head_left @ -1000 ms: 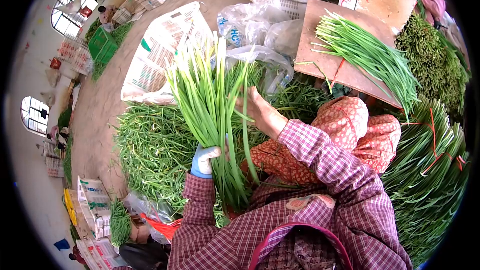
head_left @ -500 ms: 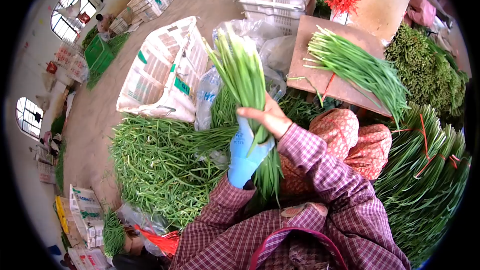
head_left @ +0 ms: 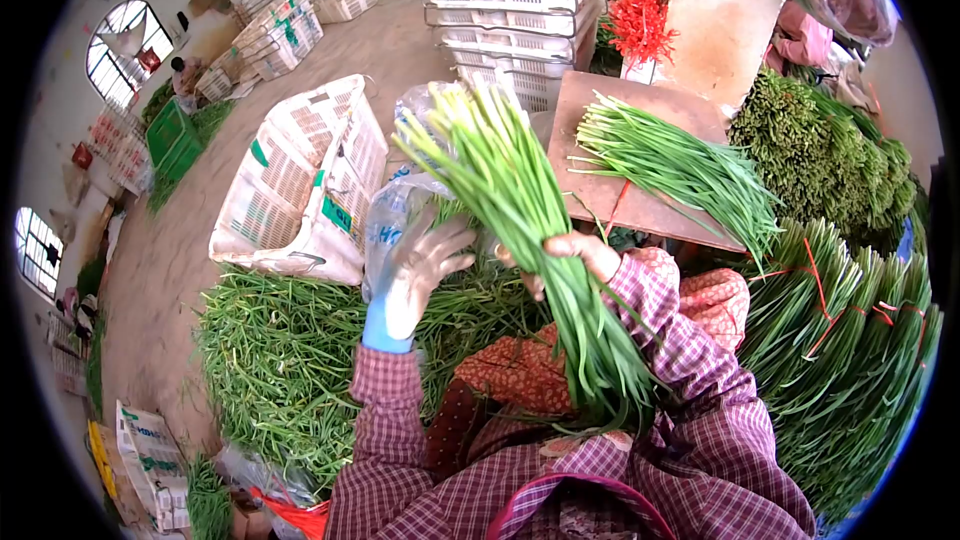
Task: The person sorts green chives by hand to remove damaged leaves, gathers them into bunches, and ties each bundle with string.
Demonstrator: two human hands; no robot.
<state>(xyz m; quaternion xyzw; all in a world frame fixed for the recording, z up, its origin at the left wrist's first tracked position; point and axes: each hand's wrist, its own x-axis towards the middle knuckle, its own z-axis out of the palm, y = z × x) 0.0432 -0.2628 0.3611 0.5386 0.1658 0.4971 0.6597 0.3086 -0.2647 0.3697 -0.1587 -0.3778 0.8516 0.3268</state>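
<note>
My right hand is wrapped round a bunch of garlic chives, pale stem ends up and green leaves hanging toward my lap. My left hand, in a blue glove with a whitish palm, is off the bunch on its left side, fingers spread and holding nothing. Beneath it spreads a large heap of loose greens. On a brown board to the upper right rests another pile of chives, with a red tie strip by it.
An open white crate stands beyond the heap, beside clear plastic. Stacked white crates rise behind. Red ties hang by a pillar. Tied chive bundles and piled green stalks fill the right side.
My left hand has let go of the bunch and moved left, its fingers opening. The bunch, now in my right hand alone, has shifted right and tilted. The view has turned slightly.
</note>
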